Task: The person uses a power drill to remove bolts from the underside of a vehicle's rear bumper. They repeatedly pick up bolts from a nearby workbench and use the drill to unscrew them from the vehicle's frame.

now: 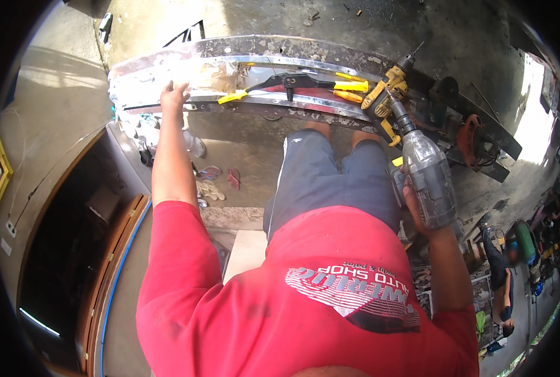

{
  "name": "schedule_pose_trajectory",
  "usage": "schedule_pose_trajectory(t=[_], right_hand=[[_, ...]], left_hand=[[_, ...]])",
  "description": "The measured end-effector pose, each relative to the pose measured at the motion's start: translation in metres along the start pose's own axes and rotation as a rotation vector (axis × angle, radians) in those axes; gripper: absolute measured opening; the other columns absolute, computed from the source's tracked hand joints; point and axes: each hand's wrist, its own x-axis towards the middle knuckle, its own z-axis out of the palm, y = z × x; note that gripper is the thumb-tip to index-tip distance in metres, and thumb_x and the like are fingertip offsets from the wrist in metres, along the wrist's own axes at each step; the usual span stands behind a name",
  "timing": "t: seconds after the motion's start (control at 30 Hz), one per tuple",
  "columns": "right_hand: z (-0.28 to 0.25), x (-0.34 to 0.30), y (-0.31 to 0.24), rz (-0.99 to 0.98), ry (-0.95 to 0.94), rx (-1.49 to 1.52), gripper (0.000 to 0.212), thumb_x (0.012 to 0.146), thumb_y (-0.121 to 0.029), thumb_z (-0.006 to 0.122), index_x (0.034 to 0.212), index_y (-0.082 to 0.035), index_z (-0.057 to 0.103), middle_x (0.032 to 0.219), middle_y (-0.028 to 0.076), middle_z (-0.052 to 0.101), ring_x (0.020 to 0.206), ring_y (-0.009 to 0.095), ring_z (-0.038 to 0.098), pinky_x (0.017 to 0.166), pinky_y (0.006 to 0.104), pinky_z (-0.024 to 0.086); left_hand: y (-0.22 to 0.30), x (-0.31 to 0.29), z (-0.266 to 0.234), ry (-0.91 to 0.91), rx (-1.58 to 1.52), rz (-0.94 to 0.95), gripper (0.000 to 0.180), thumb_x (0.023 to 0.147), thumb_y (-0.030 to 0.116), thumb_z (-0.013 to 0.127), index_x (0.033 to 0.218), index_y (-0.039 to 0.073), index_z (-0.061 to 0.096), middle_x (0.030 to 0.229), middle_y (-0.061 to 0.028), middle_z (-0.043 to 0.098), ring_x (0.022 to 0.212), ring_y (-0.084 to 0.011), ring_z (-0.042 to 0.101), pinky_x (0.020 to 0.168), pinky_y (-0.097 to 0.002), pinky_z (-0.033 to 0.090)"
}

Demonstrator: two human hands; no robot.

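1. Power tool (432,179), grey and black with a long dark nose, is at the person's right side, just beyond the near edge of a long metal piece (321,116). Its nose points up and slightly left, toward a yellow-and-black drill.
2. The right hand (413,206) is closed around the power tool from its left side, bearing it; the grip itself is partly hidden by the tool's body.
3. The yellow-and-black drill (380,91) lies at the right part of the metal piece, its bit pointing up and right. The grey tool's nose overlaps it in this view; I cannot tell whether they touch.
4. The left hand (174,94) is at the left part of the metal piece, over its near edge, with the fingers partly curled. Strong glare lies there, so I cannot tell whether it grips the edge or only rests on it.
5. Between the hands, a black hand tool (292,80) with yellow grips lies lengthwise on the metal piece. An orange handle (348,96) lies just beside its right end, near the drill.
6. Below, on the floor, are a pale glove (211,190) and a red slipper (233,178).
7. Far right, a co-worker (495,251) in dark clothes is well apart.
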Motion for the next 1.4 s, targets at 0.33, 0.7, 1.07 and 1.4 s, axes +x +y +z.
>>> schedule_pose_trajectory(t=[0.33,0.7,1.07,1.4], right_hand=[[-0.005,0.016,-0.027,-0.485,-0.114,-1.072,0.029,0.093,-0.006,0.067,0.122,-0.003,0.067,0.116,0.012,0.069,0.107,0.030,0.065,0.095,0.0419,0.049],[0.001,0.010,-0.020,-0.071,0.007,-0.342,0.035,0.093,-0.010,0.067,0.128,-0.005,0.066,0.123,0.014,0.068,0.115,0.035,0.063,0.099,0.0461,0.049],[-0.012,-0.002,-0.004,-0.057,-0.006,-0.523,0.034,0.104,-0.022,0.059,0.133,-0.005,0.058,0.111,0.009,0.071,0.090,0.018,0.073,0.072,0.0317,0.063],[-0.018,0.006,-0.034,-0.552,-0.033,-0.146,0.075,0.077,-0.013,0.083,0.144,-0.001,0.050,0.123,0.015,0.069,0.110,0.023,0.069,0.098,0.0376,0.054]], left_hand=[[0.059,-0.067,0.070,-0.050,0.860,0.571,0.032,0.090,0.034,0.074,0.115,0.014,0.076,0.115,-0.0115,0.071,0.114,-0.0337,0.064,0.101,-0.0430,0.052],[0.038,-0.092,0.161,-0.026,1.164,0.505,0.037,0.087,0.042,0.078,0.111,0.014,0.078,0.116,-0.0097,0.070,0.115,-0.0305,0.064,0.101,-0.0428,0.052],[0.017,-0.073,0.160,0.011,1.109,0.449,0.039,0.085,0.041,0.077,0.112,0.012,0.078,0.110,-0.0167,0.074,0.108,-0.0364,0.069,0.095,-0.0458,0.054],[0.125,-0.187,0.121,-0.094,0.782,0.459,0.027,0.079,0.020,0.076,0.098,0.000,0.078,0.095,-0.0205,0.077,0.090,-0.0337,0.075,0.086,-0.0408,0.057]])
